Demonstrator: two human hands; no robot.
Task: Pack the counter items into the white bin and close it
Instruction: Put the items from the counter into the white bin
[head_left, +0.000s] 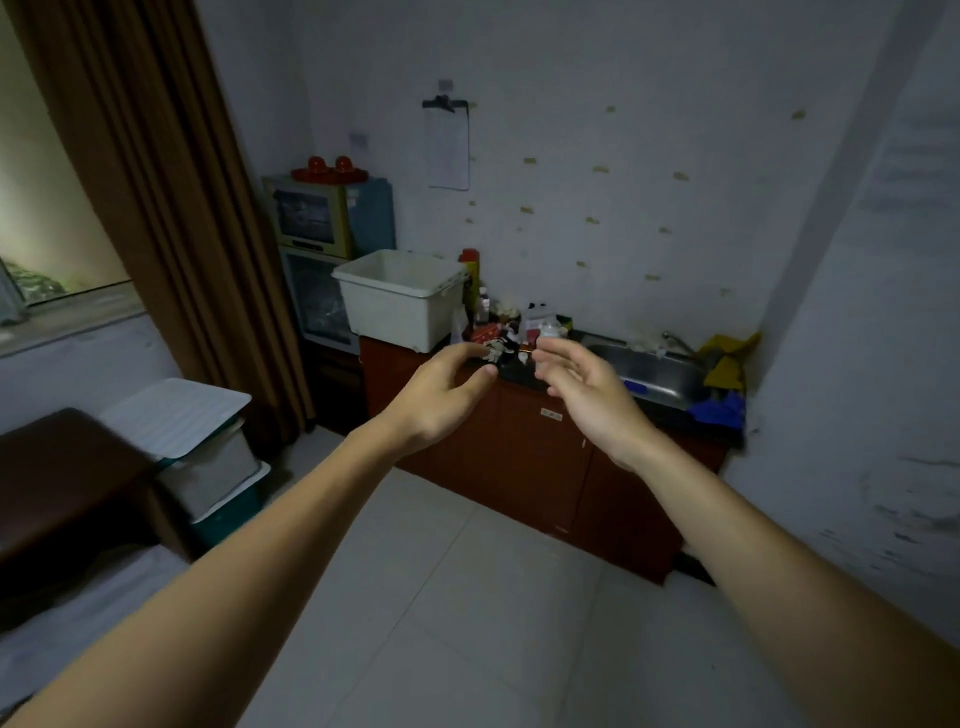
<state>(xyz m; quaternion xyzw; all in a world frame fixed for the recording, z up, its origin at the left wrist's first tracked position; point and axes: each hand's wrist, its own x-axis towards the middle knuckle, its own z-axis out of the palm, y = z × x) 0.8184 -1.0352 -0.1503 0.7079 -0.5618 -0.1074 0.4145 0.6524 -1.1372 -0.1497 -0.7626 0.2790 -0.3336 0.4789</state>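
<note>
Both bare forearms reach forward from the near edge, converging toward the far counter. The left hand (441, 395) is raised back-upward with its thumb pointing right; the right hand (587, 395) is turned palm-left, fingers pointing up and away. The two hands are near each other but apart.

Beyond them stands a red-brown wooden cabinet (519, 467) with a dark countertop. The open white plastic bin (400, 306) sits uncovered on the counter's left end. Just right of it is a cluster of small bottles, boxes and packets (514, 325), too dim and small to tell apart, with a tall red-capped can (470, 270) behind the bin's right corner. A steel sink (644, 371) with a tap fills the counter's right part, with a yellow cloth (727, 358) and a blue cloth (719, 410) at its far right. A brown curtain (156, 208) hangs at left, and stacked storage boxes under a white lid (182, 415) sit below it beside a dark brown table (62, 483). A clipboard with paper (447, 143) hangs on the wall.

Both hands are loosely spread, fingers gently curved, and grip nothing. The left fingertips overlap the nearest small items at the counter's edge; whether they touch cannot be told.
</note>
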